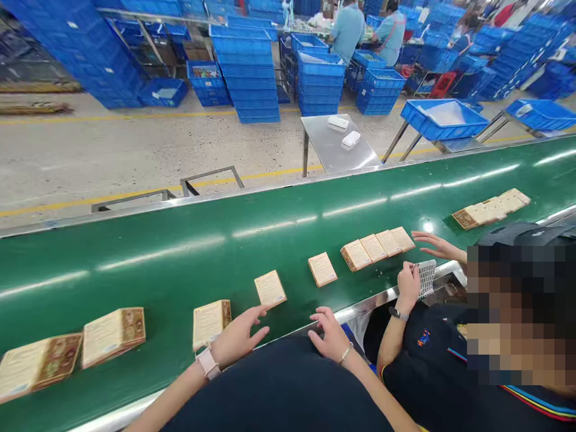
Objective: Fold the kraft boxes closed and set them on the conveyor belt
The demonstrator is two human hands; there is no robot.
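My left hand (238, 339) reaches over the belt's near side, fingers stretched apart, its fingertips at the near edge of a stack of cream printed cards (270, 287); whether they touch it I cannot tell. Left of that hand, partly behind its wrist, lies another cream stack with a brown patterned side (207, 324). My right hand (332, 336) hovers by the metal edge with fingers loosely spread and nothing in them. A single card stack (322, 269) lies ahead of it on the green conveyor belt (171, 270).
More fanned card stacks (113, 336) lie at left, a row (378, 249) at mid-right, and another group (490, 209) farther right. A co-worker (427, 348) sits close on my right, holding a white gridded piece (426, 278). Beyond the belt stand a metal table (333, 141) and blue crates (247, 78).
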